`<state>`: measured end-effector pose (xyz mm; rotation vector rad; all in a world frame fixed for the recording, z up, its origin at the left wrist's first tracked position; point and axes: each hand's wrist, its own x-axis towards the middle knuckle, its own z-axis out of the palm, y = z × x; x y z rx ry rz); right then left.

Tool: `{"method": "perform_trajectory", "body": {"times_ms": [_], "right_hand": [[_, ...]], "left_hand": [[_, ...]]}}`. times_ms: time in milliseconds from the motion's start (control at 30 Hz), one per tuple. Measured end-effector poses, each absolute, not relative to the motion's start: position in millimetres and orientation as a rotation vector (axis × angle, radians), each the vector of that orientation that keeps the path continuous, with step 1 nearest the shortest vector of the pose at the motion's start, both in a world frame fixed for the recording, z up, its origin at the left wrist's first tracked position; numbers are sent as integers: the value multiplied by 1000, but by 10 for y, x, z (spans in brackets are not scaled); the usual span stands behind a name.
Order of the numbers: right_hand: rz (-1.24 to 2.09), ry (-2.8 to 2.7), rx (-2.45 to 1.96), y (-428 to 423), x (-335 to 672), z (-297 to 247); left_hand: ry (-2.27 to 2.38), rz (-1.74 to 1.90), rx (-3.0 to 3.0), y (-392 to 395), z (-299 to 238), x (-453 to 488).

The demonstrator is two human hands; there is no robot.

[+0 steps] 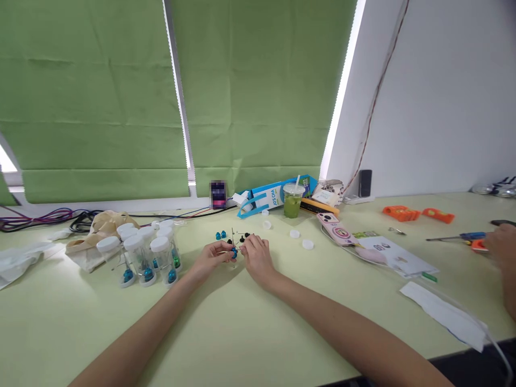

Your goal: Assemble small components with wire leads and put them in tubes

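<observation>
My left hand (210,258) and my right hand (256,256) meet over the pale green table (242,322), both pinched on a small blue part with a thin metal pin (234,249). The pin stands up between the fingertips. Just beyond the hands lie more small blue parts (220,235) and black parts (243,237). To the left stand several clear vials with white caps (141,252), some with blue pieces at the bottom.
Loose white caps (300,239) lie right of my hands. A green drink cup (292,200), a blue carton (268,198), a phone (336,230), papers (393,257) and orange tools (417,214) sit farther right. Another person's hand (502,244) is at the right edge. Cables (48,217) run along the back left.
</observation>
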<state>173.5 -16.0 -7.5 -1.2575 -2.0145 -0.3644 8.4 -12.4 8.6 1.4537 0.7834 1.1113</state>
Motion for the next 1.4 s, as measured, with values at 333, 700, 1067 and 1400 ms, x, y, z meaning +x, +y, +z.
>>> {"method": "perform_trajectory", "body": {"times_ms": [333, 700, 1067, 1400], "right_hand": [[-354, -2004, -1263, -180, 1731, -46], [-328, -1978, -1234, -242, 1710, 12], [-274, -1987, -1216, -221, 1712, -10], [-267, -1991, -1200, -221, 1716, -14]], "left_hand": [[799, 1127, 1450, -115, 67, 76], [823, 1143, 1448, -121, 87, 73], [798, 1132, 1428, -118, 81, 64], [778, 1106, 1456, -119, 87, 61]]}}
